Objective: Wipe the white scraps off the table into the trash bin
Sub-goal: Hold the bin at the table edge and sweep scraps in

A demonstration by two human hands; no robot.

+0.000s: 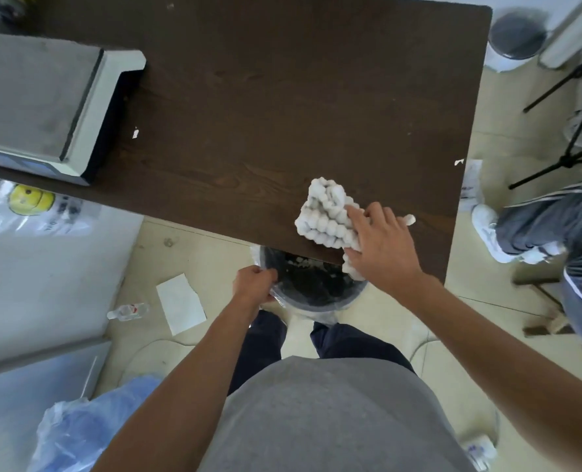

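Grey shirt [316,413] of the person, seen from above. The left hand [253,281] grips the rim of the trash bin [316,303], which sits below the near edge of the table [282,97]. The right hand [381,247], fingers extended, presses a white cloth [327,212] flat at that edge. White scraps [135,133] lie on the table at left and far right; more lie inside the bin.

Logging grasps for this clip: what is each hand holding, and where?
Left hand grips the trash bin at its left rim; right hand presses flat on the white cloth.
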